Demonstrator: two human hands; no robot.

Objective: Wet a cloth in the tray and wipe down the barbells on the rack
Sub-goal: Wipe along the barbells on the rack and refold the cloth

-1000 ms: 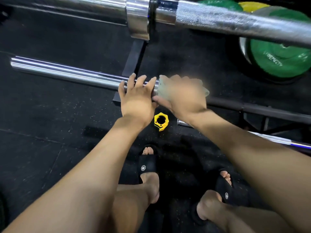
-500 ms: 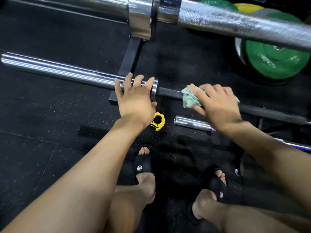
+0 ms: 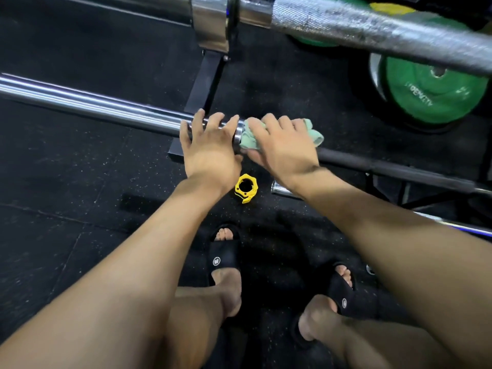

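Half a second ago the right hand and its green cloth were out along the dark shaft of the middle barbell, apart from the left hand; now the cloth has come back up against the chrome collar, right beside the left hand, much where it was a second ago. That back-and-forth reads as a scrubbing stroke over the stretch of bar just inside the sleeve, so the wiping of this bar looks to be under way rather than finished. The left hand lies over the inner end of the chrome sleeve, fingers spread and only slightly bent on top of the metal, steadying the bar without closing round it as far as can be seen. The right hand is curled over the bunched cloth and presses it on the bar, fingers draped across the top and the thumb beneath; a flap of cloth sticks out past the knuckles on the right. The barbell rests on the black rack, its sleeve running out toward the left edge of the floor. Another, knurled barbell crosses above; a third lies lower at the right. No tray is in view. A yellow collar clamp lies on the floor below the hands, and green plates stand at the far right.
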